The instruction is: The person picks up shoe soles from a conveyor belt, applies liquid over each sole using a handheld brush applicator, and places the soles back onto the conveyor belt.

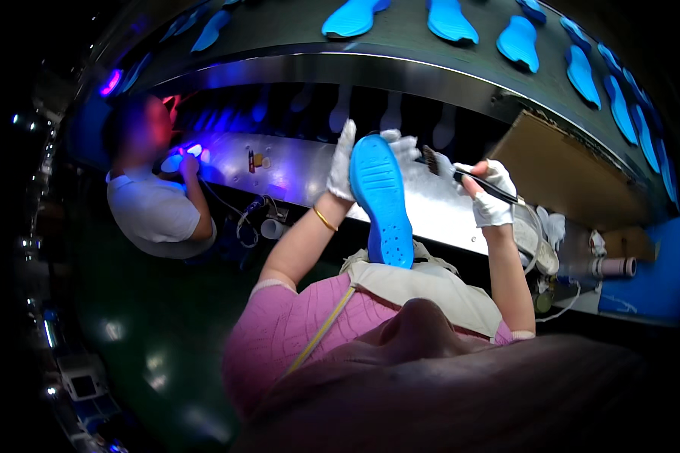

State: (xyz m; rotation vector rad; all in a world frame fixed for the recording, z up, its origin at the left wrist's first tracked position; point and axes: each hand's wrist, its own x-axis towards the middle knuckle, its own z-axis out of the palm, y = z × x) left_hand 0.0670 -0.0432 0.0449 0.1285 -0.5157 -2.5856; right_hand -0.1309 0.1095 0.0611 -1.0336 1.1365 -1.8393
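My left hand (341,164), in a white glove, holds a bright blue shoe sole (378,185) upright in front of my body. The thumb lies along the sole's left edge, and other fingertips show past its right side; the palm is hidden behind it. Ridges cross the sole's upper part, and small holes dot its lower part. A glove with bare fingertips covers my right hand (494,195), which is closed around the dark handle of a brush (485,186). The brush head points left toward the sole, apart from it and slightly blurred.
A metal bench (298,166) runs ahead, below a conveyor belt (279,32) carrying several blue soles (518,41). Cardboard (574,170) leans at the right, near a pink cup (618,266). At the left, a co-worker (159,192) works under purple light beside a white cup (272,228).
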